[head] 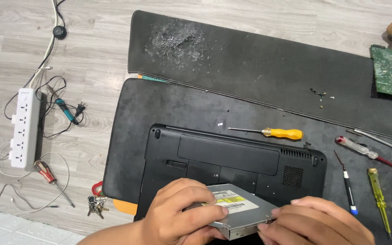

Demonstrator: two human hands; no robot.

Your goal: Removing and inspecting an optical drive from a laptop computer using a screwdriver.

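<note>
Drive (234, 209) out of laptop (232, 163), held above its base: left hand (178, 213) fingers curled around one end, right hand (314, 222) pinching the corner; laptop's bottom covers not yet removed.

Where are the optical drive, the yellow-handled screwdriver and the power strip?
optical drive (239, 204), head view, on its metal top.
yellow-handled screwdriver (286, 133), head view, on its handle.
power strip (23, 129), head view, mid-body.
</note>
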